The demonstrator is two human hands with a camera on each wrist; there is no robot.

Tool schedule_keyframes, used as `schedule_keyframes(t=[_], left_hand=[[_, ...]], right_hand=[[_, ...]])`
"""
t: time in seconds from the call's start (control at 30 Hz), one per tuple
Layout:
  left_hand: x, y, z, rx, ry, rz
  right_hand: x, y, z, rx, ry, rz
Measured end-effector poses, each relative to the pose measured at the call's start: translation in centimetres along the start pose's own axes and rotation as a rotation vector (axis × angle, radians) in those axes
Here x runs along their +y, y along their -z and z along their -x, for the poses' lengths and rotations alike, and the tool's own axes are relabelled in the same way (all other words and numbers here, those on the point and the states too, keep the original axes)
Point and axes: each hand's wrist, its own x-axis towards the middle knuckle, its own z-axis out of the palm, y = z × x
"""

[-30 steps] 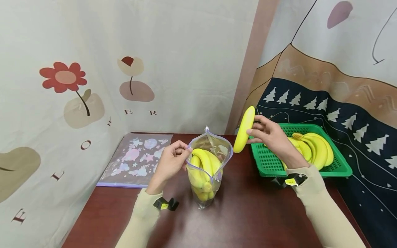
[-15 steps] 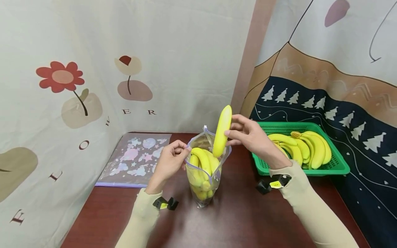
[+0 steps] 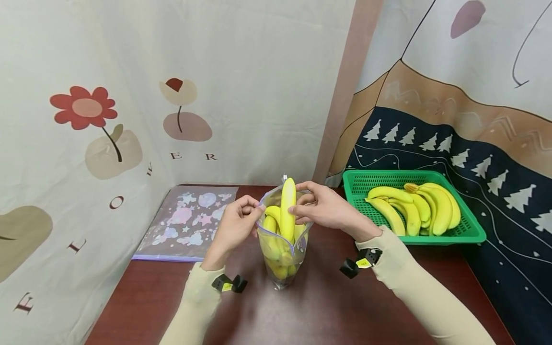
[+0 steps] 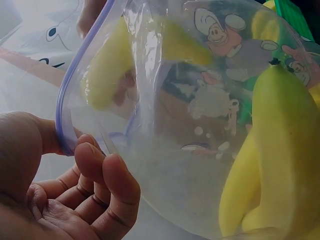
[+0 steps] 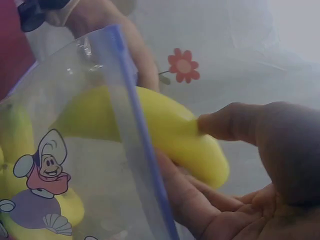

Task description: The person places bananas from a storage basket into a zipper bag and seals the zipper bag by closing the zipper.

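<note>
A clear zip bag [image 3: 268,268] with a purple-edged mouth stands upright on the table, with several bananas inside. My left hand [image 3: 236,221] pinches the left side of its rim between thumb and fingers. In the left wrist view, that hand [image 4: 85,185] grips the purple edge [image 4: 61,110]. My right hand [image 3: 323,206] holds a single banana [image 3: 288,206] at the bag's mouth, its lower end inside. The right wrist view shows the banana [image 5: 175,125] between thumb and fingers of the right hand [image 5: 240,180], partly behind the clear plastic.
A green basket [image 3: 351,184] on the right holds several bananas [image 3: 435,206]. A flat patterned zip bag [image 3: 189,223] lies at the back left of the brown table [image 3: 302,316]. Printed cloth backdrops [image 3: 258,86] rise behind and beside it.
My right hand has carried the banana leftward from beside the bag and lowered it into the mouth. The left hand has kept its grip on the rim.
</note>
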Motion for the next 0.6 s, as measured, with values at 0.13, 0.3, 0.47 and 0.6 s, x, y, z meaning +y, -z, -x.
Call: schedule_keyframes(t=[0.13, 0.3, 0.47, 0.6], left_hand=[[-0.05, 0.05, -0.03, 0.001, 0.0, -0.001], [-0.07, 0.02, -0.05, -0.005, 0.002, 0.0], [-0.21, 0.02, -0.11, -0.011, 0.004, 0.012], [-0.27, 0.05, -0.13, -0.016, -0.005, 0.021]], right_hand=[[0.11, -0.27, -0.26, 0.003, -0.024, 0.012], [0.34, -0.07, -0.26, -0.014, -0.006, 0.004], [0.64, 0.27, -0.16, -0.034, 0.078, 0.045], [0.64, 0.57, 0.0, 0.006, 0.155, 0.123]])
